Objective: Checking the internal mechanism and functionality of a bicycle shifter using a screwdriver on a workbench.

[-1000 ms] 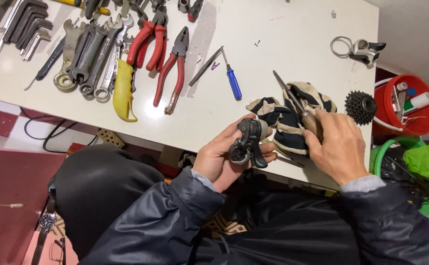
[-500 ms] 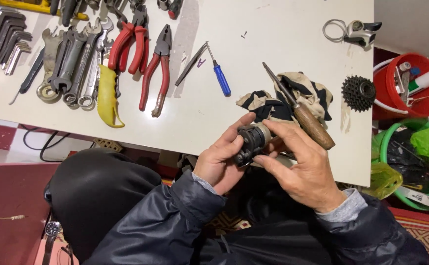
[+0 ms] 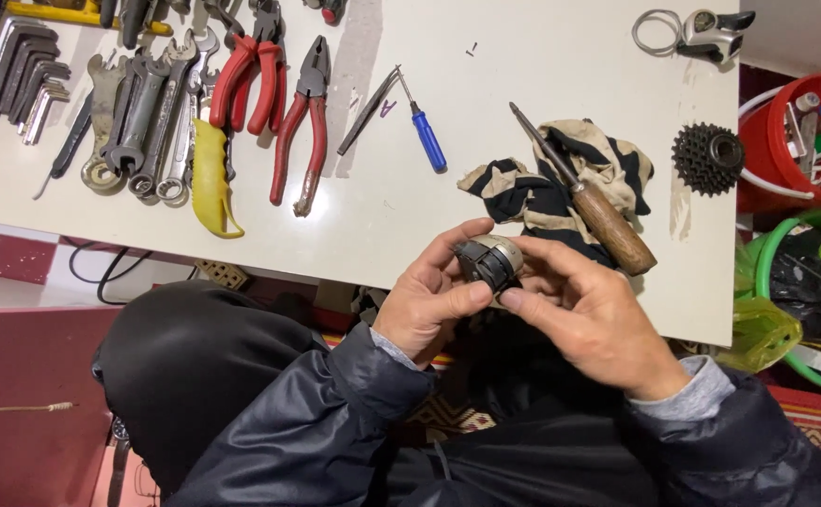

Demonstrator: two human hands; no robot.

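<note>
A small round black and silver metal part [image 3: 491,260] sits at the near edge of the white table [image 3: 542,84], gripped between both of my hands. My left hand [image 3: 426,303] clasps it from the left with thumb and fingers. My right hand [image 3: 591,317] pinches its right side with the fingertips. Just behind the part lies a black and beige striped rag [image 3: 542,183] with a wooden-handled screwdriver [image 3: 591,199] resting across it.
Red-handled pliers [image 3: 288,127], several wrenches [image 3: 138,117], hex keys [image 3: 21,75], a yellow-handled tool [image 3: 211,178] and a small blue screwdriver [image 3: 425,136] lie at the left. A black sprocket cluster [image 3: 707,158] and a lever with a ring [image 3: 702,30] lie right. A red bucket [image 3: 796,160] stands beside the table.
My right hand left the rag and came onto the part. Both hands now hold it closer to the table edge, and the part has been turned.
</note>
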